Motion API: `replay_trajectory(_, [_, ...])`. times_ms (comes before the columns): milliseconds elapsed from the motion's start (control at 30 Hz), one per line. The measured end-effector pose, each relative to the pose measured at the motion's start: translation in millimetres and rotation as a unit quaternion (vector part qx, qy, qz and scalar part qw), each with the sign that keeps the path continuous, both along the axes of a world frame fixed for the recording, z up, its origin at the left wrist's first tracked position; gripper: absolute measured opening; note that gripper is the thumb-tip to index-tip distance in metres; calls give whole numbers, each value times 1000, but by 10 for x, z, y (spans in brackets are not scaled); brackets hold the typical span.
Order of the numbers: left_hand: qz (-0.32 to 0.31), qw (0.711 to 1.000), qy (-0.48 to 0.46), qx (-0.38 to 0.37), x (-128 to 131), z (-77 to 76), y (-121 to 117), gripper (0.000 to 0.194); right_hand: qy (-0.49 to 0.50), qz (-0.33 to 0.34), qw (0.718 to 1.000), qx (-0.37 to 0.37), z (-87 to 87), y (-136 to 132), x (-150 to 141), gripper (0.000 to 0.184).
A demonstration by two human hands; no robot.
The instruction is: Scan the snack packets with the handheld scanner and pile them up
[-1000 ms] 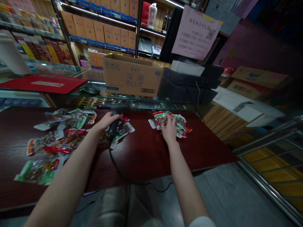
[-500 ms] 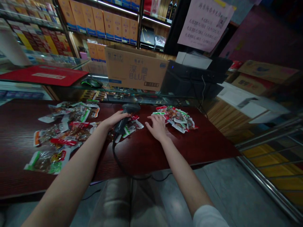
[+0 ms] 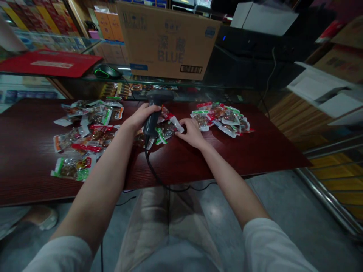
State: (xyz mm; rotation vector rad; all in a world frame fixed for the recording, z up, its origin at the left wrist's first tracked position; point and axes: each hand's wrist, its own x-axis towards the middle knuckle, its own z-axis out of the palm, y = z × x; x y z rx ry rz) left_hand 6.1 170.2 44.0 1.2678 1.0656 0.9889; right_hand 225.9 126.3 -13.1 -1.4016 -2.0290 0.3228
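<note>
My left hand (image 3: 142, 118) is wrapped round the handle of a black barcode scanner (image 3: 152, 120), its head pointing away from me and its cord hanging toward my lap. Just right of it, my right hand (image 3: 191, 132) pinches the white edge of a snack packet (image 3: 168, 130) with green and clear parts, which lies partly under the scanner. A pile of similar snack packets (image 3: 227, 119) sits right of my right hand. More plastic snack packets (image 3: 98, 136) are spread on the left, some hidden behind my left forearm.
The packets lie on a dark red wooden table (image 3: 255, 151). Behind it, a glass counter bears a cardboard box (image 3: 170, 41), a black mouse (image 3: 106, 71) and a red mat (image 3: 51, 62). White cartons (image 3: 326, 90) stand at the right, near a metal rail (image 3: 329, 200). Another person's foot (image 3: 45, 217) shows at lower left.
My right hand has closed from spread fingers onto the packet's edge beside the scanner. The left hand keeps hold of the scanner. The view has tilted downward.
</note>
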Motion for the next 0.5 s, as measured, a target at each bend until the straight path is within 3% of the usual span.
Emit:
replay_trajectory(100, [-7,1000,7,5,6,34,-24,31,192,16,980,-41,-15,89,38,23])
replay_trajectory(233, [-44,999,21,17,41,66,-69,31,420,26,902,-93,10,172,114,30])
replay_trajectory(333, [-70,997,27,14,80,64,-92,33,493,4,862,-119,48,184,191,34])
replay_trajectory(500, [-92,995,45,3,103,32,-99,35,550,-41,826,-120,73,173,279,32])
